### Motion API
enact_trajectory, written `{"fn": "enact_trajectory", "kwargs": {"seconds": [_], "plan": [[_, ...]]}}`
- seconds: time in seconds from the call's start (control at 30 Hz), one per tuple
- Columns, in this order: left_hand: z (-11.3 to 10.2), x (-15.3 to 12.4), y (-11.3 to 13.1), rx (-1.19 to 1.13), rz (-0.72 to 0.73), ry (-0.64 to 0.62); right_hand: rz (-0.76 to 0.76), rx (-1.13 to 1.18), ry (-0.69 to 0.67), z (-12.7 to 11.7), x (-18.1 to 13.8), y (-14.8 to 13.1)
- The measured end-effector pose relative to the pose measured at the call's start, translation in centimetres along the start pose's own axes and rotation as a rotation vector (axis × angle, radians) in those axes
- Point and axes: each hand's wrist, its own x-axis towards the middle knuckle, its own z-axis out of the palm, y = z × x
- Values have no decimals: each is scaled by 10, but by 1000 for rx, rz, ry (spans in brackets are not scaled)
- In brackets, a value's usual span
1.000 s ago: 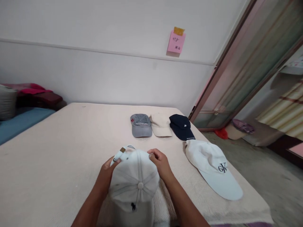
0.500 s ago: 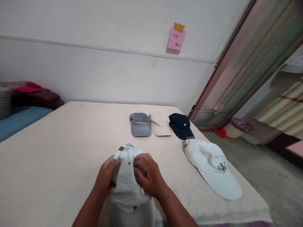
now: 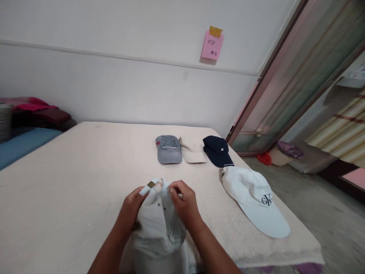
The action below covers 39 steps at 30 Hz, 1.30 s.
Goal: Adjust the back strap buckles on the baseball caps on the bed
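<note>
A white cap (image 3: 159,228) lies in front of me on the cream bed cover (image 3: 71,182), its crown squeezed narrow between my hands. My left hand (image 3: 129,211) grips the cap's left side near the back strap with a metal buckle (image 3: 151,185). My right hand (image 3: 184,205) pinches the crown's right side, fingers curled into the fabric. Both hands are closed on the cap.
Another white cap with a dark logo (image 3: 253,199) lies to the right near the bed's edge. Farther back sit a grey cap (image 3: 168,149), a beige cap (image 3: 192,149) and a navy cap (image 3: 218,151) in a row. A pink note (image 3: 211,45) hangs on the wall. Folded bedding (image 3: 34,114) lies at left.
A second ago the crown was rounded with my hands at its back rim. My right hand moved in and both hands pressed the crown sides together into a narrow fold.
</note>
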Motion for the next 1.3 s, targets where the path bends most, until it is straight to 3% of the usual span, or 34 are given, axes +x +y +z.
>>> {"fn": "enact_trajectory", "kwargs": {"seconds": [0.1, 0.23, 0.47, 0.83, 1.07, 1.3], "plan": [[7, 1, -10, 122, 68, -36, -94, 45, 14, 3, 0, -9], [17, 0, -16, 212, 159, -73, -230, 5, -101, 10, -2, -14], [15, -1, -18, 237, 138, -6, -264, -36, -212, 11, -3, -10], [18, 0, -24, 395, 201, -27, -230, -176, -176, 18, -6, -1], [18, -1, -28, 476, 312, -29, -190, -148, -22, 28, -9, 2], [18, -4, -25, 449, 323, -34, 49, -49, 81, 25, -1, 0]]}}
